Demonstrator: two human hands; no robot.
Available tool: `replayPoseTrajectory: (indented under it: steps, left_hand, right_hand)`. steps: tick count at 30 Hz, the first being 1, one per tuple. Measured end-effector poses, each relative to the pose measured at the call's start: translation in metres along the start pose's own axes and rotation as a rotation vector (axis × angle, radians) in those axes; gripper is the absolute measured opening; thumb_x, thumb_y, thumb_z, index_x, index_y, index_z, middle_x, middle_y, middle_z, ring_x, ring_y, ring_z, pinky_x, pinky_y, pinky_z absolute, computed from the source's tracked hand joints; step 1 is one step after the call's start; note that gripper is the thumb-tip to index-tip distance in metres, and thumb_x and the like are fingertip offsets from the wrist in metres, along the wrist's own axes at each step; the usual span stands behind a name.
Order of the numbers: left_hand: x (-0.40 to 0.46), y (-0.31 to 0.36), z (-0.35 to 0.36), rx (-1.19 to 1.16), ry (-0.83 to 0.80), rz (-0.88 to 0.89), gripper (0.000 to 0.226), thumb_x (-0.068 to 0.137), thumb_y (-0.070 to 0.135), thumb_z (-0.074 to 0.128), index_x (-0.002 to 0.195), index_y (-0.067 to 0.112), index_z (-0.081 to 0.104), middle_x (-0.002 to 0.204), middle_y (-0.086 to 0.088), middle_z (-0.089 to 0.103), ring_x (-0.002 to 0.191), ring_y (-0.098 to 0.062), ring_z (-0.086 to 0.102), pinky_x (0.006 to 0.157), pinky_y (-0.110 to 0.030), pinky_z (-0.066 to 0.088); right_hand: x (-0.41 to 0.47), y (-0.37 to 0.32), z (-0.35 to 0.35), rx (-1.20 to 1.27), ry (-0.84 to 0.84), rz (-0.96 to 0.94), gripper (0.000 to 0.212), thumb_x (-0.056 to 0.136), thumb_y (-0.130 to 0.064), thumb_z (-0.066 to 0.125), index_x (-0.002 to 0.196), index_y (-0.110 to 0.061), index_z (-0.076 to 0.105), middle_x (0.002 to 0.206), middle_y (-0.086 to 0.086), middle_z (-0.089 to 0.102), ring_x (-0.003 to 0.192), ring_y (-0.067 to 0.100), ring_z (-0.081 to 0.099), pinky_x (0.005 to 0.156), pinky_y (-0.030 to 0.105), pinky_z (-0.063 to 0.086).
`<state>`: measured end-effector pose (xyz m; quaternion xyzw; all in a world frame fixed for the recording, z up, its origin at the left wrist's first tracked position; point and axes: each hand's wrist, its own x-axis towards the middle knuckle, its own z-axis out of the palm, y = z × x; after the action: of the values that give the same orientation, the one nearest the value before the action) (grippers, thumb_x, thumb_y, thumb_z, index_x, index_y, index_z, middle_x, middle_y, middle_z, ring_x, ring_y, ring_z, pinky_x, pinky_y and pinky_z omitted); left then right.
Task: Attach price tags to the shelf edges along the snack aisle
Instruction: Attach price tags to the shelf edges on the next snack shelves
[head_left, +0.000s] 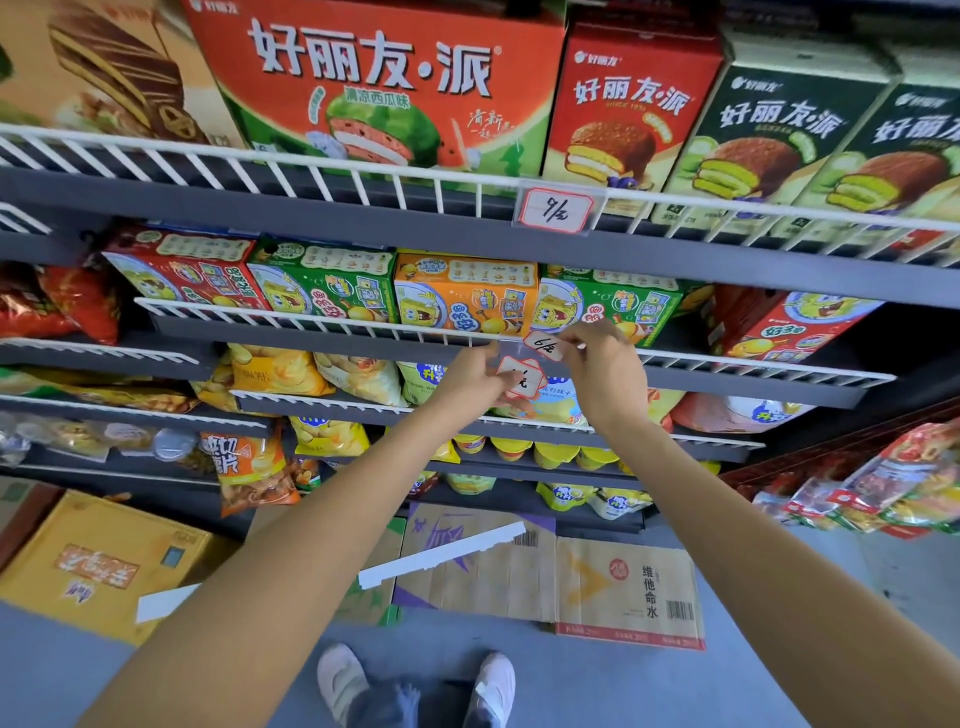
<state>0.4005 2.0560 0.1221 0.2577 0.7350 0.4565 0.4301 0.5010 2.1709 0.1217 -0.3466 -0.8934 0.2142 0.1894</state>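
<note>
My right hand (597, 369) pinches a small white price tag with a red border (544, 345) against the white wire rail of the second shelf edge (363, 325), just below the orange and green snack boxes. My left hand (470, 382) holds a small stack of similar tags (521, 379) slightly lower, at the shelf's dark front. Another tag in a clear holder (556, 210) hangs on the top shelf's wire rail (291, 161), under the red pie boxes.
Shelves hold snack boxes above and chip bags below. Flattened cardboard boxes (571, 577) and a white plastic strip (441, 553) lie on the grey floor by my feet. A yellow carton (98, 566) sits at lower left; packets fill a rack (883, 483) at right.
</note>
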Motion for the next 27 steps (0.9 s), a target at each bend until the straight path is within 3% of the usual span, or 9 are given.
replayPoseTrajectory:
  steps: [4, 10, 14, 17, 19, 20, 22, 23, 27]
  left_hand:
    - [0.000, 0.002, 0.006, -0.080, -0.012, -0.002, 0.029, 0.094, 0.002, 0.049, 0.123, -0.004, 0.045, 0.113, -0.021, 0.065, 0.088, -0.040, 0.069, 0.088, -0.042, 0.055]
    - [0.003, -0.006, 0.007, -0.066, -0.010, 0.006, 0.046, 0.094, 0.003, 0.051, 0.138, 0.008, 0.039, 0.116, -0.017, 0.065, 0.085, -0.038, 0.070, 0.090, -0.045, 0.053]
    - [0.002, -0.014, -0.002, 0.115, 0.043, 0.021, 0.057, 0.093, 0.009, 0.054, 0.145, 0.008, 0.029, 0.139, -0.011, 0.050, 0.097, -0.029, 0.068, 0.099, -0.041, 0.047]
    - [-0.003, -0.018, -0.010, 0.222, 0.044, 0.060, 0.051, 0.094, 0.009, 0.053, 0.142, 0.012, 0.037, 0.147, -0.004, 0.039, 0.084, -0.029, 0.071, 0.097, -0.039, 0.048]
    - [-0.005, -0.021, -0.015, 0.301, 0.050, 0.057, 0.045, 0.095, 0.010, 0.050, 0.138, 0.020, 0.043, 0.138, -0.006, 0.051, 0.074, -0.023, 0.072, 0.084, -0.032, 0.053]
    - [-0.006, -0.022, -0.017, 0.348, 0.054, 0.057, 0.044, 0.095, 0.009, 0.049, 0.137, 0.022, 0.044, 0.130, -0.010, 0.057, 0.072, -0.020, 0.072, 0.070, -0.024, 0.054]
    - [-0.007, -0.022, -0.021, 0.455, 0.058, 0.065, 0.045, 0.095, 0.007, 0.046, 0.136, 0.024, 0.046, 0.116, -0.015, 0.065, 0.072, -0.017, 0.072, 0.044, -0.012, 0.041]
    - [-0.007, -0.021, -0.021, 0.507, 0.058, 0.068, 0.045, 0.095, 0.006, 0.045, 0.137, 0.024, 0.046, 0.112, -0.016, 0.067, 0.073, -0.017, 0.072, 0.041, -0.013, 0.037]
    - [-0.006, -0.018, -0.022, 0.638, 0.066, 0.088, 0.047, 0.095, 0.004, 0.043, 0.138, 0.023, 0.046, 0.125, -0.015, 0.061, 0.073, -0.017, 0.073, 0.069, -0.038, 0.055]
  right_hand:
    - [-0.001, 0.000, -0.002, 0.010, 0.019, -0.003, 0.021, 0.094, -0.010, 0.048, 0.098, -0.007, 0.069, 0.102, 0.014, 0.060, 0.086, 0.030, 0.057, 0.061, 0.032, 0.046]
    - [-0.002, 0.000, -0.005, -0.018, 0.053, -0.036, 0.019, 0.092, -0.009, 0.051, 0.095, -0.009, 0.070, 0.095, 0.012, 0.064, 0.081, 0.030, 0.059, 0.057, 0.031, 0.046]
    - [0.000, 0.000, -0.005, -0.069, 0.104, -0.103, 0.017, 0.092, -0.010, 0.053, 0.097, -0.009, 0.069, 0.094, 0.012, 0.065, 0.087, 0.030, 0.058, 0.058, 0.033, 0.048]
    - [0.004, -0.004, -0.003, -0.089, 0.147, -0.170, 0.015, 0.089, -0.009, 0.056, 0.090, -0.008, 0.071, 0.088, 0.011, 0.065, 0.088, 0.031, 0.056, 0.052, 0.032, 0.044]
    - [0.007, -0.007, 0.000, -0.128, 0.150, -0.200, 0.014, 0.086, -0.008, 0.058, 0.084, -0.008, 0.072, 0.084, 0.011, 0.065, 0.085, 0.032, 0.057, 0.049, 0.027, 0.037]
    - [0.008, -0.009, 0.002, -0.146, 0.141, -0.212, 0.013, 0.084, -0.007, 0.060, 0.081, -0.008, 0.073, 0.083, 0.011, 0.065, 0.084, 0.033, 0.057, 0.048, 0.026, 0.035]
    - [0.009, -0.011, 0.005, -0.186, 0.127, -0.252, 0.010, 0.077, -0.003, 0.066, 0.074, -0.010, 0.073, 0.078, 0.009, 0.065, 0.077, 0.033, 0.058, 0.043, 0.025, 0.037]
    - [0.009, -0.012, 0.007, -0.226, 0.111, -0.278, 0.011, 0.070, 0.001, 0.072, 0.070, -0.011, 0.072, 0.074, 0.007, 0.064, 0.071, 0.031, 0.059, 0.039, 0.023, 0.036]
    - [0.011, -0.014, 0.013, -0.418, 0.049, -0.330, 0.033, 0.041, 0.006, 0.086, 0.061, -0.015, 0.070, 0.068, 0.002, 0.061, 0.060, 0.025, 0.056, 0.039, 0.016, 0.026]
